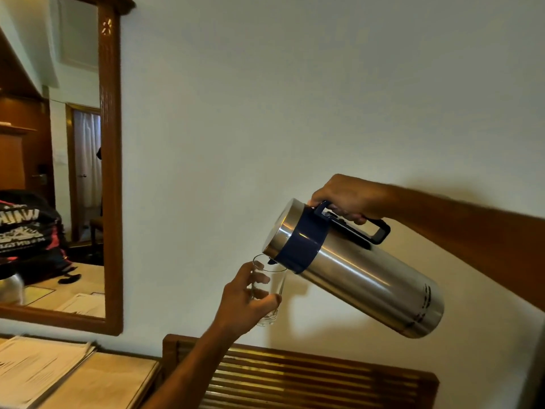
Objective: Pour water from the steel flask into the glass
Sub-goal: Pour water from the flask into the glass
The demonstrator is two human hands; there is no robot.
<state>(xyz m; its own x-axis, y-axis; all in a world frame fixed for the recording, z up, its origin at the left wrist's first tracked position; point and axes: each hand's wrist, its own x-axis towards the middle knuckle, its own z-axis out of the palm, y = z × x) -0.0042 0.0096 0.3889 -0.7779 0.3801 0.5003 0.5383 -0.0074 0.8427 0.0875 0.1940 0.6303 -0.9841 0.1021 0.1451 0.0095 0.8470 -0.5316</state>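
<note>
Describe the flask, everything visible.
The flask is a tall cylinder of brushed steel with a dark blue collar, a steel lid and a dark blue loop handle. It is held in the air before the wall, tipped with its lid end down to the left. The right hand has its grip on the handle. The small dark spout sits at the glass rim. No water stream can be made out.

Your cylindrical steel flask with navy collar (pixel 354 268) tilts spout-down over the clear, seemingly empty drinking glass (pixel 272 286).

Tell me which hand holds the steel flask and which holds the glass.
The right hand grips the steel flask by its dark handle, tilted. The left hand holds the glass under the spout.
</note>
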